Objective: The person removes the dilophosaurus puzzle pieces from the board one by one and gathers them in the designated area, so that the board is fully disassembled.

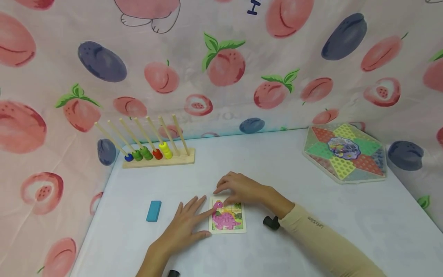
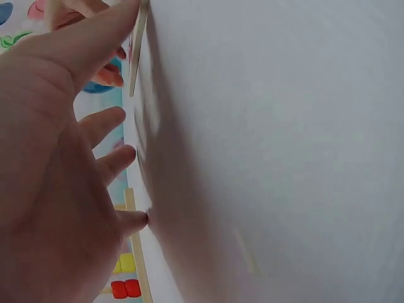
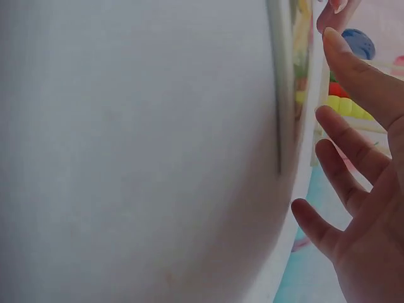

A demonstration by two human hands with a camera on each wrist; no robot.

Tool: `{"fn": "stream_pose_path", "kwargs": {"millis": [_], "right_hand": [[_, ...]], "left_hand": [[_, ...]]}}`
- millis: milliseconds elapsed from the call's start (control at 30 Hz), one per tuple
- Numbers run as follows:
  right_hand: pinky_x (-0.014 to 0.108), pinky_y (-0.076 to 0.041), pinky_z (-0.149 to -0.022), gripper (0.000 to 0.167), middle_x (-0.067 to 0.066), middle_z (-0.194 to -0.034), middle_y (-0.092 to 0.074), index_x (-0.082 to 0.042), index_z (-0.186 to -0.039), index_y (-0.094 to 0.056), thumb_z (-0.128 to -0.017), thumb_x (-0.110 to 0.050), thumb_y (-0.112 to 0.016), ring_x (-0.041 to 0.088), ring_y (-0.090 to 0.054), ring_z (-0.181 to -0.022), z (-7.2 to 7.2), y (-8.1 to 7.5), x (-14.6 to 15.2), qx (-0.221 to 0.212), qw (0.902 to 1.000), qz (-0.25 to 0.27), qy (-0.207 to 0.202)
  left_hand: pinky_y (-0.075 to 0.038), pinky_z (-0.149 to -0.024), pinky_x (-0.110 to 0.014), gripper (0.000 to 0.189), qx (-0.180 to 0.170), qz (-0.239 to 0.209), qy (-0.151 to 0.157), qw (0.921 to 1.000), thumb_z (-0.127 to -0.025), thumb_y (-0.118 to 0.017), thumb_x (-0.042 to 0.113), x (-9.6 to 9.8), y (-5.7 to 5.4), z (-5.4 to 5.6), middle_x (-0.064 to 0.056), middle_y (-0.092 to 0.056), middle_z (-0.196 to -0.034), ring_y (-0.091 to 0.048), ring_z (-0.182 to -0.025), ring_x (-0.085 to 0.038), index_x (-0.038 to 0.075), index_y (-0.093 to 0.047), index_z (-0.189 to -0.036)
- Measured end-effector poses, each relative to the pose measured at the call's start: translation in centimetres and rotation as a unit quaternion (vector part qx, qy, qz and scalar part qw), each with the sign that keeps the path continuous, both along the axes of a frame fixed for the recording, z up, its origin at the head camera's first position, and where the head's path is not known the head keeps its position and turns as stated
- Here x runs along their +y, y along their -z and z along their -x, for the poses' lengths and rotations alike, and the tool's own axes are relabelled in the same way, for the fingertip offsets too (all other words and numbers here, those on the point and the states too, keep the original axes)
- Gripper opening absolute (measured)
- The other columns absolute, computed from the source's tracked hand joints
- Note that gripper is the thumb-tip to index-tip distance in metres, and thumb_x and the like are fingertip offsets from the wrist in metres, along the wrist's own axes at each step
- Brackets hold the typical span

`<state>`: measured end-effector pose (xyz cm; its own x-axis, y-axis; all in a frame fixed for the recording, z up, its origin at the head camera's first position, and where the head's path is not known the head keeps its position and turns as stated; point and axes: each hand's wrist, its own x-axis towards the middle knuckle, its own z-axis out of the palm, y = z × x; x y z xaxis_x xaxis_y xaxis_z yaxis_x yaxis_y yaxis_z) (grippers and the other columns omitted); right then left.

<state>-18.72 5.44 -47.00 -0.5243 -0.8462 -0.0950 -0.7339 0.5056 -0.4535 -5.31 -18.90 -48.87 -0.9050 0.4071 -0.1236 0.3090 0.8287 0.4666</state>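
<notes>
A small jigsaw puzzle (image 1: 226,221) with a pink dinosaur picture and a pale border lies flat on the white table. My left hand (image 1: 187,223) is at its left side, fingers spread, the index finger reaching over the picture and the thumb by the lower left corner. Over the top edge reaches my right hand (image 1: 242,188), its thumb above the picture and its fingers loosely bent beyond the border. From the left wrist, the board's thin edge (image 2: 135,60) shows beside the thumb. In the right wrist view nothing sits between the right hand's fingers (image 3: 353,148).
A blue block (image 1: 154,211) lies left of the left hand. Behind it stands a wooden peg rack (image 1: 159,163) with coloured beads on several slanted rods. A hexagonal Chinese checkers board (image 1: 325,169) is at the back right, near a fruit-patterned cloth (image 1: 221,107).
</notes>
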Motion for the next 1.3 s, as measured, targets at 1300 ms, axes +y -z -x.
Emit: {"fn": "stream_pose_path", "kwargs": {"millis": [1300], "right_hand": [[0.044, -0.047, -0.107, 0.04, 0.0, -0.131, -0.064, -0.034, -0.133, -0.068, -0.094, -0.028, -0.074, 0.02, -0.052, -0.121, 3.8, 0.0, -0.5, -0.018, 0.9979, -0.042, 0.045]], "left_hand": [[-0.016, -0.12, -0.078, 0.056, 0.035, 0.064, 0.038, 0.9966, -0.097, -0.064, 0.046, 1.6, -0.7, 5.5, -0.003, -0.032, -0.169, -0.026, -0.158, -0.037, 0.034, -0.05, -0.151]]}}
